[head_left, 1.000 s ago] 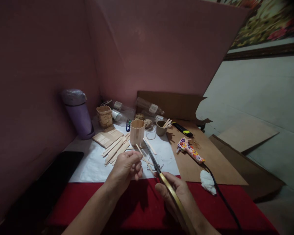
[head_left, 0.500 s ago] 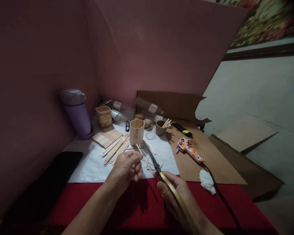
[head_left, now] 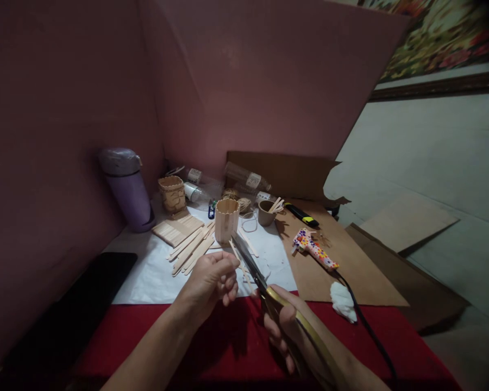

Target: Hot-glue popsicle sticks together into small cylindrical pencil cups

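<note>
Between thumb and fingers, my left hand (head_left: 217, 277) pinches a slim wooden craft stick (head_left: 234, 251) that slants up past the fingertips. My right hand (head_left: 291, 320) is wrapped round the gold handles of a pair of scissors (head_left: 255, 270), whose dark blades point up and away, close beside the stick. Whether the blades touch the stick I cannot tell. Just beyond the tips stands an upright cup made of craft sticks (head_left: 227, 221) with a scalloped rim. Loose craft sticks (head_left: 193, 250) fan out to its left on a white sheet (head_left: 142, 279).
A purple tumbler (head_left: 130, 190), a small woven-look basket (head_left: 172, 194) and a flat stick panel (head_left: 177, 228) stand or lie at left. Plastic bottles (head_left: 244, 176) lie behind. At right are a pot of sticks (head_left: 265, 214), a box cutter (head_left: 303, 215), a flowered glue gun (head_left: 315, 248) and crumpled tissue (head_left: 343, 302).
My right hand's fingers have shifted on the handles, and the scissors have turned so both handles show more. My left hand and its stick have barely moved.
</note>
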{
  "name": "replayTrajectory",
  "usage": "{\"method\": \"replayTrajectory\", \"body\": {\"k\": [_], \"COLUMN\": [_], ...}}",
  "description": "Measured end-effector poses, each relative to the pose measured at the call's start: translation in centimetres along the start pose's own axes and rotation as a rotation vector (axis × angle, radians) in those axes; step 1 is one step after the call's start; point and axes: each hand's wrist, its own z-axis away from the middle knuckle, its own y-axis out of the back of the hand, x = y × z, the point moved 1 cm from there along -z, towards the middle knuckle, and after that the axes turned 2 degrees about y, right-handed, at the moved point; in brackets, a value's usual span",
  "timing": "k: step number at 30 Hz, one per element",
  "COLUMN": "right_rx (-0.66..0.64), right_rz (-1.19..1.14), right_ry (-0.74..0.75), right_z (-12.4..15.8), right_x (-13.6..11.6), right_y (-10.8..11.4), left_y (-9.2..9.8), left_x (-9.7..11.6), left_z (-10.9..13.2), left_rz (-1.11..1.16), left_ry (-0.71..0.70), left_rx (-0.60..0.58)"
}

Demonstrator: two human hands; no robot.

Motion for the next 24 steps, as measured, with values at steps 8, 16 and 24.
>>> {"method": "replayTrajectory", "body": {"k": [8, 16, 24], "right_rx": [-0.035, -0.084, -0.085], "right_rz": [0.016, 0.018, 0.042], "right_ry": [-0.028, 0.014, 0.028], "right_z": [0.18, -0.2, -0.25], "right_x": [-0.5, -0.1, 0.06], "right_y": [-0.75, -0.6, -0.64], "left_y": [-0.32, -0.32, -0.25], "left_x": [0.18, 0.21, 0.27], "left_z": [0.31, 0.22, 0.19], "left_rz": [0.003, -0.004, -0.011], "left_ry": [0.027, 0.056, 0.059], "left_rx": [-0.05, -0.07, -0.056]}}
